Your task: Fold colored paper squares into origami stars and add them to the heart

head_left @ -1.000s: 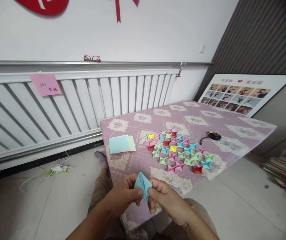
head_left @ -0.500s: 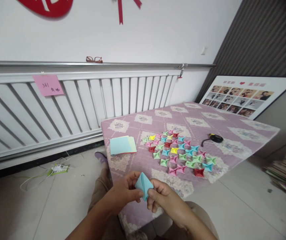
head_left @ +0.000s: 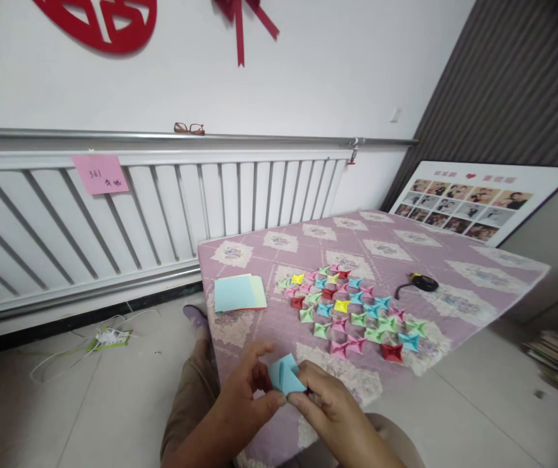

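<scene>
Low in the view, just above the near edge of the table, a light blue folded origami paper (head_left: 287, 375) sits between my two hands. My right hand (head_left: 330, 400) pinches its right corner between thumb and fingers. My left hand (head_left: 252, 390) keeps its thumb and curled fingers at the paper's left side, with the index finger raised and blurred. The paper's flaps stand partly apart. Beyond my hands, several small folded paper pieces (head_left: 341, 306) in pink, green, blue, yellow and red stand in rows. To their left lies a stack of square paper sheets (head_left: 235, 294), blue on top.
A purple patterned cloth covers the table (head_left: 269, 331). A black tape measure (head_left: 424, 282) lies to the right, and a photo board (head_left: 474, 195) leans at the back. Behind the table runs a white radiator (head_left: 181, 208). On the floor are a power strip (head_left: 108, 338) and cables.
The blue paper has been turned in my fingers and its flaps have parted. My left index finger has lifted off it. The view has tilted slightly upward.
</scene>
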Demonstrator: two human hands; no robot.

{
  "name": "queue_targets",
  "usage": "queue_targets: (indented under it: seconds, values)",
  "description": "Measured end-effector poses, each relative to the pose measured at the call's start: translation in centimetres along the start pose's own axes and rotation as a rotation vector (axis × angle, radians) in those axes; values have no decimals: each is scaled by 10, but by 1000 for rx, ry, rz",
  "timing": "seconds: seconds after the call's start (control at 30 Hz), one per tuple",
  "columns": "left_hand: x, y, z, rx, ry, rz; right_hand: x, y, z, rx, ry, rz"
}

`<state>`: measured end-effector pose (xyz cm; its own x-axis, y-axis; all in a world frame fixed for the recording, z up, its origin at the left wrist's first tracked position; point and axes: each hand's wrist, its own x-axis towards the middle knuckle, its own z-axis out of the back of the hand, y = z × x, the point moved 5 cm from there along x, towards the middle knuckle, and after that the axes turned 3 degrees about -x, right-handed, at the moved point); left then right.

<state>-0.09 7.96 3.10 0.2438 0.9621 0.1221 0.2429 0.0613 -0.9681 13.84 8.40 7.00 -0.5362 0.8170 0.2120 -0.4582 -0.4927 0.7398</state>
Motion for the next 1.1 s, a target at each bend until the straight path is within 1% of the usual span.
queue_targets:
  seconds: [0.03, 0.1, 0.17, 0.2, 0.27, 0.33, 0.47, 0.7, 0.83, 0.9, 0.97, 1.03, 1.1]
  values:
    - [0, 0, -2, -37, 18, 22, -1, 2, 1, -38, -1, 33]
    - [-1, -1, -8, -128, 92, 53, -3, 6, 2, -103, -6, 91]
    - [-1, -1, -14, -212, 152, 86, -4, 8, 1, -146, -7, 127]
    - [-2, 0, -15, -243, 163, 110, -5, 8, 0, -157, -5, 136]
    - [-3, 4, -16, -274, 147, 159, -6, 9, -1, -164, -2, 145]
    - [-4, 7, -14, -282, 120, 174, -7, 9, -3, -160, 2, 150]
    - [-6, 7, -14, -288, 105, 126, -9, 7, -5, -134, -4, 145]
    - [-9, 4, -13, -217, 71, 53, -10, 3, -5, -106, -41, 134]
    - [-11, 3, -14, -192, 110, 54, -11, 7, -4, -113, -26, 156]
    - [-12, 3, -12, -121, 97, 73, -13, 11, -3, -112, 1, 146]
    - [-14, 2, -9, -11, 62, 86, -18, 14, 0, -97, 37, 97]
    - [-16, -2, -6, 105, 32, 72, -23, 14, 3, -51, 54, 1]
    - [-17, -7, -4, 224, 16, 32, -25, 11, 8, 58, 6, -104]
